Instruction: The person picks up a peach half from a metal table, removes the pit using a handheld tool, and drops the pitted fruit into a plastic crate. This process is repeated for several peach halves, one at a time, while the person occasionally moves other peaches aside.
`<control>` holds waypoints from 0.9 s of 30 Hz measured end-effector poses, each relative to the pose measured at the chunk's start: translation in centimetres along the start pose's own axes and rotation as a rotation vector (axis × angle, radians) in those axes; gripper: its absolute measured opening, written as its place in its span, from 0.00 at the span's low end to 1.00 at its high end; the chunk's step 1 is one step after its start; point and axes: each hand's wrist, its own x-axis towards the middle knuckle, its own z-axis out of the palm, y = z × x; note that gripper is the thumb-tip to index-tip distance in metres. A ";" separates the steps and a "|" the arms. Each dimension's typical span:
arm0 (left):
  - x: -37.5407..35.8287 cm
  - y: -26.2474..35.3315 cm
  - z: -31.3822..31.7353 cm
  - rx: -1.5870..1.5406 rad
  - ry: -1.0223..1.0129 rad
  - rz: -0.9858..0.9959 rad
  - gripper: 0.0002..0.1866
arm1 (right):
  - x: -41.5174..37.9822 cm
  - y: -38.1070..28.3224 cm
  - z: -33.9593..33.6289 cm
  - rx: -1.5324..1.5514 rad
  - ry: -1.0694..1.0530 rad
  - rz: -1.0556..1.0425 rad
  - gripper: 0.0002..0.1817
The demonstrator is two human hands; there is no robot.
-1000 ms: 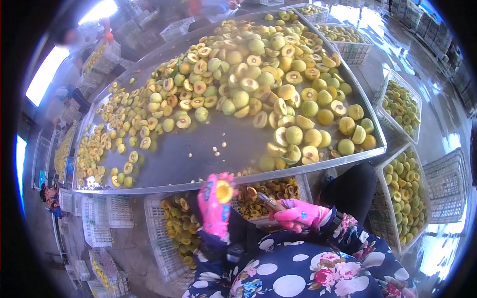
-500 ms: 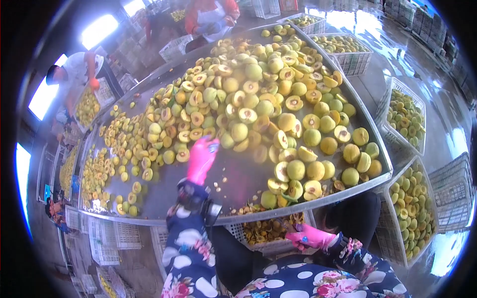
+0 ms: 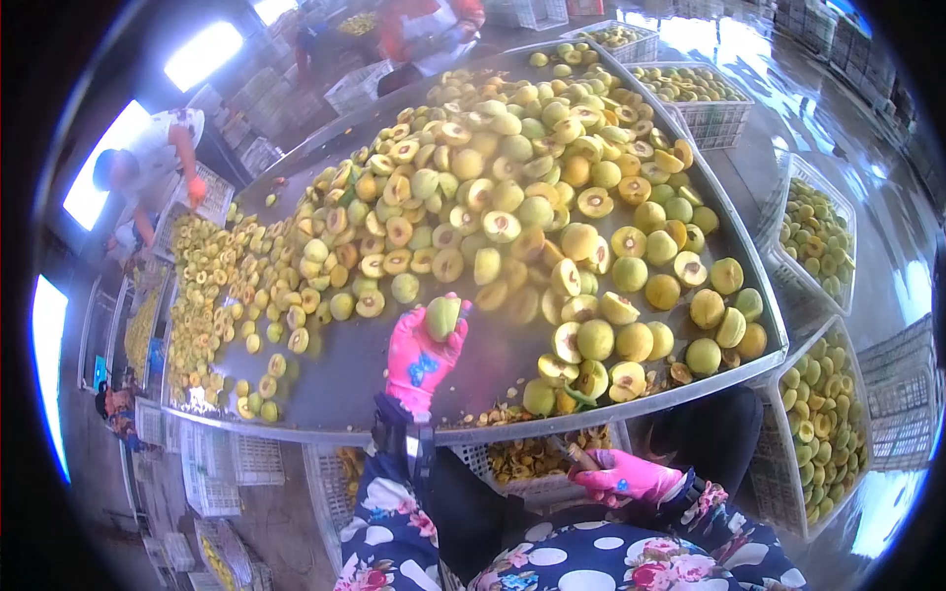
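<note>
Pink gloves cover both hands. My left hand (image 3: 424, 353) is raised over the near part of the metal table (image 3: 345, 394), palm up, fingers closed round a green-yellow fruit (image 3: 442, 317). Many whole and halved fruits (image 3: 493, 187) are heaped on the table beyond it. Below the table's near edge, my right hand (image 3: 631, 477) grips a small tool with a brownish handle (image 3: 587, 460). Its tip points up and left, over a crate of dark fruit scraps (image 3: 537, 458).
Crates of fruit (image 3: 818, 424) stand along the right side. White crates (image 3: 207, 473) stand at lower left. At the far left a person (image 3: 158, 158) leans over a crate tipped at the table. Another person (image 3: 429, 30) is at the far edge.
My left hand has come back from the fruit heap and turned palm up, now with a fruit in it. At the far left the person's crate has tipped and fruit has spread onto the table.
</note>
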 end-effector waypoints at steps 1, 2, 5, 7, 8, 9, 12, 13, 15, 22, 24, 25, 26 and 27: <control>-1.4 -0.9 0.7 -0.102 -0.017 -0.013 0.32 | -0.1 0.0 0.3 0.001 -0.018 -0.023 0.15; -2.6 -1.7 1.3 -0.181 -0.045 -0.021 0.33 | -0.3 0.0 0.5 0.002 -0.033 -0.047 0.15; -5.3 -4.1 2.6 -0.351 -0.138 -0.041 0.34 | -1.2 -0.5 1.8 -0.055 -0.028 -0.137 0.16; -6.4 -5.7 2.7 -0.412 -0.181 -0.045 0.33 | -1.8 -1.0 2.6 -0.071 -0.021 -0.181 0.17; -6.8 -6.5 2.3 -0.432 -0.196 -0.046 0.33 | -2.3 -1.6 3.2 -0.073 -0.004 -0.194 0.17; -7.2 -7.2 2.5 -0.452 -0.212 -0.049 0.33 | -2.8 -2.3 3.8 -0.074 0.013 -0.208 0.17; -8.9 -9.2 4.0 -0.397 -0.096 -0.032 0.32 | -3.4 -3.3 4.7 -0.073 0.069 -0.285 0.16; -9.3 -9.8 4.2 -0.374 -0.029 -0.025 0.32 | -3.5 -3.5 4.8 -0.074 0.087 -0.315 0.16; -9.7 -10.6 3.5 -0.432 -0.118 -0.073 0.33 | -3.7 -3.7 4.9 -0.069 0.094 -0.343 0.15; -10.5 -11.3 3.8 -0.413 -0.184 -0.151 0.31 | -3.6 -3.1 5.4 -0.084 0.134 -0.351 0.16; -10.4 -11.5 4.3 -0.349 -0.141 -0.150 0.30 | -3.6 -2.8 5.3 -0.080 0.146 -0.357 0.16; -10.4 -11.6 4.7 -0.301 -0.108 -0.143 0.29 | -3.6 -2.6 5.1 -0.066 0.146 -0.360 0.17; -10.0 -11.8 5.1 -0.253 -0.081 -0.144 0.28 | -3.6 -2.3 5.0 -0.051 0.156 -0.366 0.17; -9.4 -11.9 5.1 -0.178 -0.081 -0.155 0.29 | -3.7 -2.0 4.7 -0.032 0.180 -0.378 0.17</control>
